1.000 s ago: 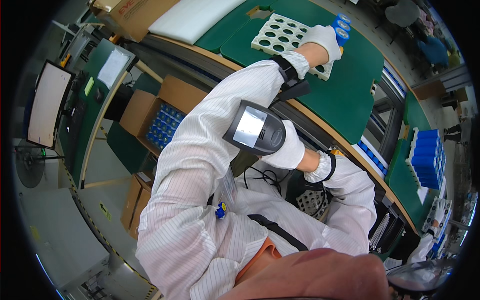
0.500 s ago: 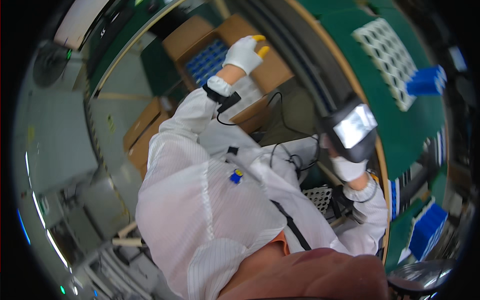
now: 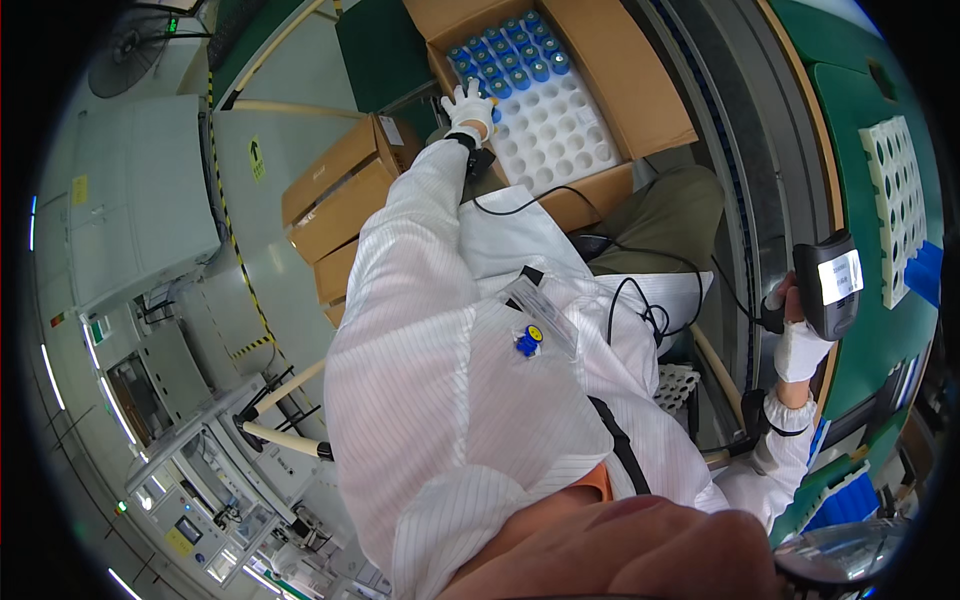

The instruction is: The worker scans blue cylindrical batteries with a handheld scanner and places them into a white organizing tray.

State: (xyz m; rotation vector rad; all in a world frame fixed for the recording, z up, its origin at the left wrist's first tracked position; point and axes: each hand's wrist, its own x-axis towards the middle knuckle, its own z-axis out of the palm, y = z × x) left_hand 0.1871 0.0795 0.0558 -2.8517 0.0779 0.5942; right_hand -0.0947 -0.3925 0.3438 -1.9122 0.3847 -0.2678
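Note:
My left hand (image 3: 468,112), in a white glove with yellow fingertips, is at the left edge of a foam tray (image 3: 555,130) inside a cardboard box (image 3: 640,80). Its fingers look spread, beside several blue cylindrical cells (image 3: 500,88) standing in the tray's upper holes; a blue cell shows partly by the thumb side. The tray's lower holes hold no cells. On the right, my right hand (image 3: 803,345), gloved with bare fingers showing, is closed around a black handheld scanner (image 3: 832,285) with a lit screen, near the edge of the green workbench (image 3: 850,360).
A conveyor rail (image 3: 745,110) runs between the box and the bench. On the bench stands a white perforated tray (image 3: 893,210) with a blue block (image 3: 925,272) beside it. Closed cartons (image 3: 335,190) sit left of the box. A black cable (image 3: 520,212) loops across my lap.
The view has swung, bringing the box and tray more fully into sight. My left hand has moved from above the box to the tray's left edge. The scanner stays in my right hand.

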